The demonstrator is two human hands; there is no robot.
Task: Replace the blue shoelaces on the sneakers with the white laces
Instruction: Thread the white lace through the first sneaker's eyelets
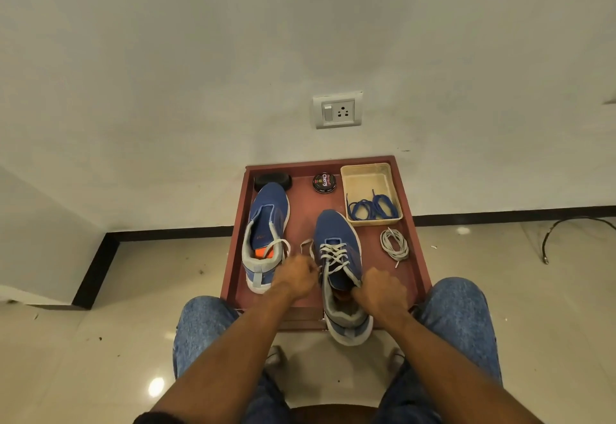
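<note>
I see both hands curled at the right sneaker (338,250): L hand (295,275) pinches white lace (308,246), R hand (380,292) grips the tongue area.

The only readable text is the word "Cherry", in white letters on the black lid of the round polish tin (324,183) at the far end of the surface (370,257). Smaller print around it is too blurred to read.

Bare forearms, no watch or rings seen, left hand (295,277), right hand (380,293), dark sleeve edge (146,418) at left upper arm, faded blue denim jeans (460,320), mottled wash on both knees
</note>
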